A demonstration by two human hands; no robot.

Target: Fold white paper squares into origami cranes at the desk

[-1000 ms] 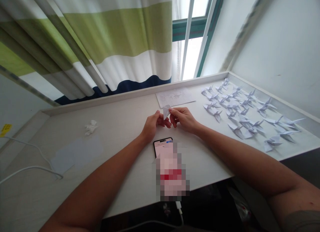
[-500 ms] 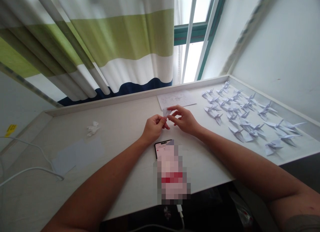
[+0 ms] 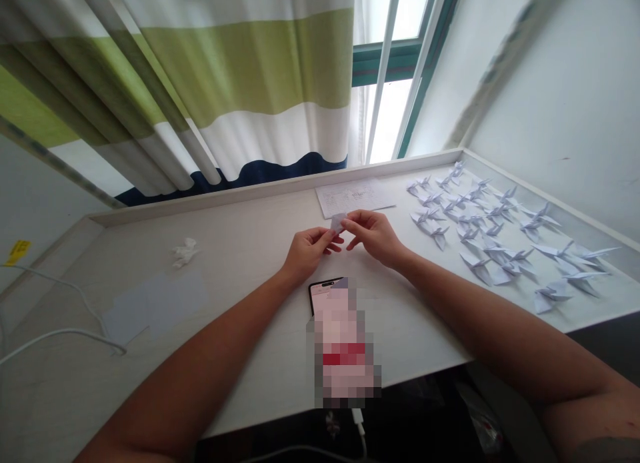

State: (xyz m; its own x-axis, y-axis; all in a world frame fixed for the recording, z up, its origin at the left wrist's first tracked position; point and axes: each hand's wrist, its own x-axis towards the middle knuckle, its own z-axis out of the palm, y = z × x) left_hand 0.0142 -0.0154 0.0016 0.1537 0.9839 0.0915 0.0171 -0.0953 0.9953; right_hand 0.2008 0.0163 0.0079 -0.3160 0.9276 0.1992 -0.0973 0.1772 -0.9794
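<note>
- Paper [image 3: 339,221], a small white folded piece, is up between my two hands, above the desk [image 3: 260,323] and just on my side of the sheet with markings [image 3: 356,198].
- My left hand [image 3: 306,253] has its thumb and index finger closed on the lower left part of it; my other fingers there are loosely bent.
- My right hand [image 3: 375,236] pinches its right edge, thumb and index finger narrowed onto it, the rest curled beneath. My fingertips cover some of the folds, so I cannot tell its full shape.
- Below my wrists lies the phone [image 3: 319,288], its screen mostly blurred out, with a white plug [image 3: 357,416] at its near end.
- To my right, well apart from my hands, many white folded birds [image 3: 511,266] stand close together on the desk.
- On my left lie a crumpled white wad [image 3: 185,252], some blank sheets [image 3: 133,313] just nearer to me, and a white cable [image 3: 65,334] reaching in beside them.
- Beyond the desk hangs a striped curtain [image 3: 250,76].
</note>
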